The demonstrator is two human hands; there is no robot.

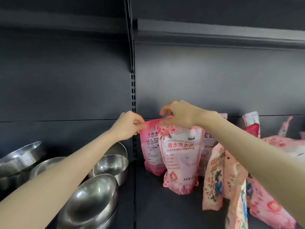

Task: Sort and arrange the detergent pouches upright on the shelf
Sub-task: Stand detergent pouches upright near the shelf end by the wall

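Two pink detergent pouches stand upright at the left end of the dark shelf (165, 210). The rear pouch (151, 151) shows its back label; my left hand (127, 125) pinches its top left corner. The front pouch (179, 159), with white panel and red lettering, stands slightly nearer, and my right hand (178, 115) pinches the top edge of the pouches. To the right, a pale floral pouch (212, 180) leans upright, and several more pink pouches (270, 210) lie or lean in a loose heap, partly hidden by my right forearm.
Several stainless steel bowls (92, 200) are stacked on the left shelf bay, under my left forearm. A slotted upright post (133, 90) divides the bays. An upper shelf (214, 35) overhangs. Bare shelf floor lies in front of the standing pouches.
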